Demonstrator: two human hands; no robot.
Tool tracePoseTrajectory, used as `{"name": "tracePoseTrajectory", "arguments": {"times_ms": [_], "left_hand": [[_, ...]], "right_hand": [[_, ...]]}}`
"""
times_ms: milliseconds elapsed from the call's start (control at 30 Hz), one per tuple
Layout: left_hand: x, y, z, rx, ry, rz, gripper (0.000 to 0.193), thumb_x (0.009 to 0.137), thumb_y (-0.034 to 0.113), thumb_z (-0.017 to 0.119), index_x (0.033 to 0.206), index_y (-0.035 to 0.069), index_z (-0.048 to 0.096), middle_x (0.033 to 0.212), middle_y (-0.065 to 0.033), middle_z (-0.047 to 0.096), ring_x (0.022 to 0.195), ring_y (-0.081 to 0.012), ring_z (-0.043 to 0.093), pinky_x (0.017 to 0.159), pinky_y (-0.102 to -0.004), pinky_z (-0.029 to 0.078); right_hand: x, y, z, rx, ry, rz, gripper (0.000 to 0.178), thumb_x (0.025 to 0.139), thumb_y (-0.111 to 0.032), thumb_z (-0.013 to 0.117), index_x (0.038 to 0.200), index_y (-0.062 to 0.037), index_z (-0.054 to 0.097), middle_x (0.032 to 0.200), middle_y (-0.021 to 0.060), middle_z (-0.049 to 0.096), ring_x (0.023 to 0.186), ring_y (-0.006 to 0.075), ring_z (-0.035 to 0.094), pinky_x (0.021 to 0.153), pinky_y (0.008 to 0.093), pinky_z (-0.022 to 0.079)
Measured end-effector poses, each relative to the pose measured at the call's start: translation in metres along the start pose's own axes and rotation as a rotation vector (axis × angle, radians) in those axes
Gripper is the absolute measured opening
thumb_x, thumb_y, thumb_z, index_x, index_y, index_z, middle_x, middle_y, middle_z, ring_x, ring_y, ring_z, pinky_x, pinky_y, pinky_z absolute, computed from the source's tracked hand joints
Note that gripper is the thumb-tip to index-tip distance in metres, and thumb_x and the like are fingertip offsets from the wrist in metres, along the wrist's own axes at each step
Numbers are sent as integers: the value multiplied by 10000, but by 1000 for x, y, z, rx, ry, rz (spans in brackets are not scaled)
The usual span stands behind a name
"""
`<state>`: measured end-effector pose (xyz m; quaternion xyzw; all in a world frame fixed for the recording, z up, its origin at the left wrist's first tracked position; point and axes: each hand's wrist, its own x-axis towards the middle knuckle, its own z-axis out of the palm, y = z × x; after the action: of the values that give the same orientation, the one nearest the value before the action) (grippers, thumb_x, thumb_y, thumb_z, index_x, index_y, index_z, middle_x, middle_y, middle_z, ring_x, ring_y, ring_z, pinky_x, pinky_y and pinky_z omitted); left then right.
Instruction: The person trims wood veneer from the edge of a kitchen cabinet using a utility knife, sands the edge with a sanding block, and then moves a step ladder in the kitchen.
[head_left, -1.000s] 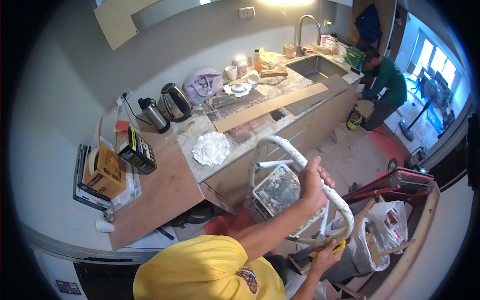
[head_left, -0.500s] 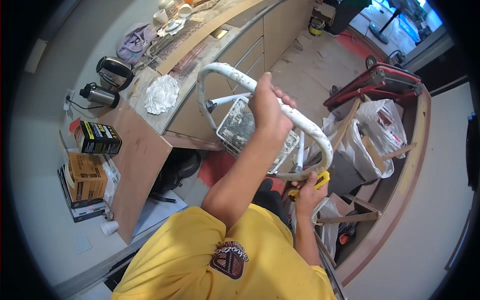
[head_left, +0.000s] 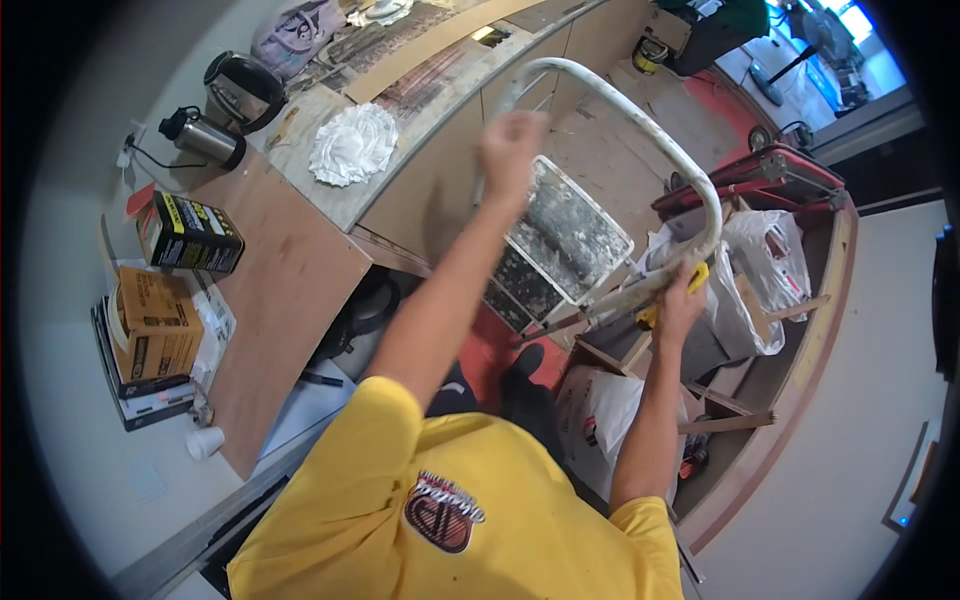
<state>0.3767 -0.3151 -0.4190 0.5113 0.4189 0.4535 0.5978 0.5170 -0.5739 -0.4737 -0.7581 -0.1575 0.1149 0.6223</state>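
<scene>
A white, paint-spattered step ladder (head_left: 655, 135) with a curved tubular top rail stands in front of me, its broad steps (head_left: 568, 232) stained grey and black. My right hand (head_left: 678, 305) is closed at the right side of the rail. In that same hand is a yellow tool (head_left: 697, 277), which looks like a utility knife and is partly hidden by the fingers. My left hand (head_left: 510, 155) is beside the ladder's left rail, smeared by motion. Its fingers look curled, but whether they touch the rail I cannot tell.
At left is a worktop (head_left: 345, 205) with crumpled white paper (head_left: 353, 145), a kettle (head_left: 245, 92), a steel flask (head_left: 205, 138) and boxes (head_left: 160, 325). To the right are a red folded trolley (head_left: 760, 180), filled plastic bags (head_left: 770, 265) and wood strips. A person (head_left: 715, 35) is at the far end.
My left hand has left the top rail and moved left and up. The ladder has swung more upright and farther away, and my right hand has moved right and up with it.
</scene>
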Motion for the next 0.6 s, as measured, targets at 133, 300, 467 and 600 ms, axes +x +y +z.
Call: {"name": "tracePoseTrajectory", "arguments": {"times_ms": [133, 300, 467, 600], "left_hand": [[78, -83, -74, 365, 174, 382, 656, 879, 524, 626, 1218, -32, 550, 1146, -221, 612, 1087, -316, 592, 956, -405, 453], [97, -143, -7, 536, -524, 161, 950, 864, 776, 379, 1330, -45, 481, 1317, -270, 533, 1267, -347, 499, 1041, -419, 392], [119, -223, 48, 488, -451, 69, 861, 931, 712, 239, 1184, -33, 591, 1079, -208, 624, 1077, -294, 566, 963, -405, 422], [72, -177, 54, 520, -595, -91, 860, 949, 668, 129, 1023, 7, 675, 821, -117, 671, 764, -249, 613, 789, -399, 484]], "right_hand": [[-23, 22, -37, -31, 119, 47, 375, 1004, -352, 525, 913, 4, 596, 626, 42, 568, 439, 104, 501, 415, 248, 416], [-31, 41, -74, 98, 191, 64, 408, 1001, -364, 526, 908, 28, 591, 592, 48, 548, 427, 100, 485, 396, 242, 396], [-36, 53, -70, 77, 220, 23, 348, 976, -314, 590, 901, 26, 598, 613, 40, 557, 434, 83, 477, 396, 236, 395], [-51, 51, -84, 44, 282, 69, 304, 967, -282, 609, 913, 18, 604, 637, 39, 581, 452, 74, 496, 406, 224, 404]]}}
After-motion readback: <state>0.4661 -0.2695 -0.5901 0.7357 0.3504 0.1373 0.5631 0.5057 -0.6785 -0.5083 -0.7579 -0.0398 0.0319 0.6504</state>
